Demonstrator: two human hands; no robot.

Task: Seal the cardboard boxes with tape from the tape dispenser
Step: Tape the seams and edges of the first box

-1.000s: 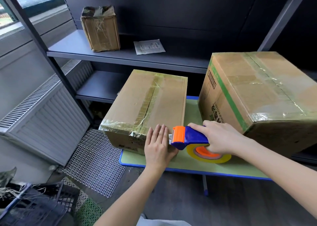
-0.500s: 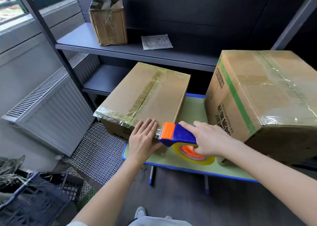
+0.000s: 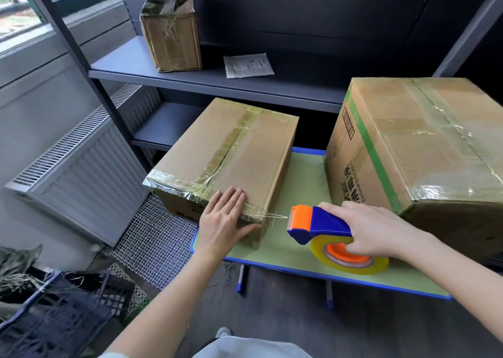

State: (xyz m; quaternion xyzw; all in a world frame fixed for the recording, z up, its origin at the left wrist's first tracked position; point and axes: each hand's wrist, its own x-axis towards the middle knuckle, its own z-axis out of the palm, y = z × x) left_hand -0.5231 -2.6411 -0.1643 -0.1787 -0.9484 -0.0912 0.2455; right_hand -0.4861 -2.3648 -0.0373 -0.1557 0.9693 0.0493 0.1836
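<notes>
Sealing status: you are at the near end of the flat box (image 3: 226, 151), the landmark for every entry below.
Flat box: lies on the bench (image 3: 302, 254); centre seam taped, near edge taped around the corner.
Left hand (image 3: 223, 221): flat on the box's near right corner, fingers released and spread, pressing down the tape end (image 3: 254, 213).
Tape dispenser (image 3: 318, 223): just right of the box's near corner, apart from the cardboard; a wisp of tape (image 3: 275, 216) runs between its teeth and the box, so whether the strip is fully cut I cannot tell.
Right hand (image 3: 373, 229): right of the box, fingers clenched around the dispenser's blue handle.
Large box (image 3: 424, 145): right of the flat box, on the same bench, tape across seam and front edge.
Small box (image 3: 171, 35): behind the flat box on the shelf (image 3: 117, 63), wrapped in tape.
Done: all three boxes appear taped.
Left: smooth this strip down; you may judge the far edges, which are poorly seen.
</notes>
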